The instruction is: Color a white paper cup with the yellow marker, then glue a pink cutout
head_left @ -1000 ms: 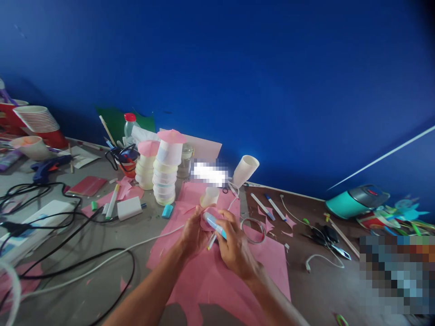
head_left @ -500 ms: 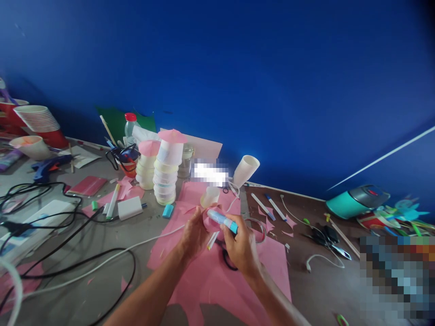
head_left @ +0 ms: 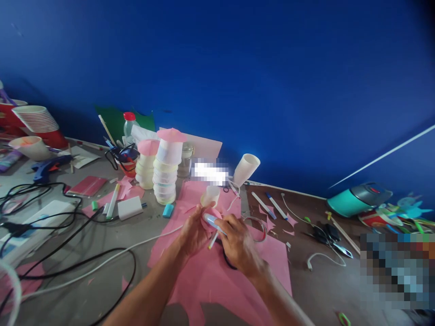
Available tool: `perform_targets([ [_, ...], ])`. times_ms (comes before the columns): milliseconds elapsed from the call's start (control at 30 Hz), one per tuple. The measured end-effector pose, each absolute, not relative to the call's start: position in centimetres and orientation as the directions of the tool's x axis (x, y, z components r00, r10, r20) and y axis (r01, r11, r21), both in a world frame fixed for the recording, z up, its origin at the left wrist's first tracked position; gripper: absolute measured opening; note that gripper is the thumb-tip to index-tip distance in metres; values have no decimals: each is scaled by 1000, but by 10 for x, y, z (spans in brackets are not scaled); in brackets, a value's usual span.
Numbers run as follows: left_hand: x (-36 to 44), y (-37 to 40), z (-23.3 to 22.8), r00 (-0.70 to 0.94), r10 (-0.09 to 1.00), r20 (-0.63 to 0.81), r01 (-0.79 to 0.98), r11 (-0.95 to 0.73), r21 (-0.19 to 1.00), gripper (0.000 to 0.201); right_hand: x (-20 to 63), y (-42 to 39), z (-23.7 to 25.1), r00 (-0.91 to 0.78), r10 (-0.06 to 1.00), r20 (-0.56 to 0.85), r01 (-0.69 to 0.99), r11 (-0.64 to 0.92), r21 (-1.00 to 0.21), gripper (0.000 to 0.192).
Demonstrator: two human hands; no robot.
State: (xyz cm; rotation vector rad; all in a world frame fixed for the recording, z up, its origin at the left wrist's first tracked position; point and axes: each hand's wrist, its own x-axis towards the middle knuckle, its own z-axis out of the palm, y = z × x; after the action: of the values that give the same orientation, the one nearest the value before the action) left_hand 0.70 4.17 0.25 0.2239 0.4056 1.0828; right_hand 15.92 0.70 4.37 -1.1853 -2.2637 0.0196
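My left hand (head_left: 193, 233) holds a small pink paper piece (head_left: 211, 213) above a large pink paper sheet (head_left: 217, 271) on the table. My right hand (head_left: 238, 244) grips a light-blue glue stick (head_left: 212, 222), its tip pressed against that pink piece. A thin white-and-yellow stick (head_left: 213, 241) pokes out between my two hands. Just beyond my fingers stands a small cream cup (head_left: 210, 195).
Two stacks of cups topped with pink paper (head_left: 165, 170) stand at the back left. A tilted white cup (head_left: 246, 170), markers (head_left: 268, 206), scissors (head_left: 328, 237), a teal device (head_left: 356, 201), black and white cables (head_left: 68, 253) and a blue glue gun (head_left: 47, 166) lie around.
My right hand swung the glue stick up and right, then brought it back down onto the pink piece. The left hand stayed in place.
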Motion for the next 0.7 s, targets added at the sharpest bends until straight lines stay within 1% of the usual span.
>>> perform_targets([
  [67, 9, 41, 5, 439, 876, -202, -812, 483, 327, 30, 159, 6, 44, -467, 747, 474, 716, 634, -294, 37],
  [133, 10, 41, 7, 463, 866, -191, -814, 500, 294, 29, 159, 6, 44, -470, 739, 482, 673, 654, -347, 39],
  [200, 9, 41, 7, 465, 865, -187, -813, 501, 295, 30, 159, 7, 44, -448, 731, 515, 630, 667, -398, 41],
  [300, 7, 41, 3, 451, 873, -187, -805, 488, 338, 35, 160, 8, 42, -387, 732, 561, 596, 662, -454, 38],
  [433, 6, 41, -2, 412, 895, -172, -796, 445, 410, 36, 160, 8, 37, -273, 803, 530, 667, 555, -497, 26],
  [533, 8, 40, -2, 408, 902, -142, -801, 428, 419, 40, 161, 7, 38, -214, 857, 469, 721, 463, -516, 19],
  [633, 11, 39, 2, 417, 902, -114, -802, 425, 420, 44, 162, 6, 44, -163, 915, 368, 748, 358, -559, 20],
  [700, 13, 38, 4, 409, 905, -116, -806, 418, 418, 42, 162, 6, 48, -122, 940, 318, 760, 295, -579, 23],
])
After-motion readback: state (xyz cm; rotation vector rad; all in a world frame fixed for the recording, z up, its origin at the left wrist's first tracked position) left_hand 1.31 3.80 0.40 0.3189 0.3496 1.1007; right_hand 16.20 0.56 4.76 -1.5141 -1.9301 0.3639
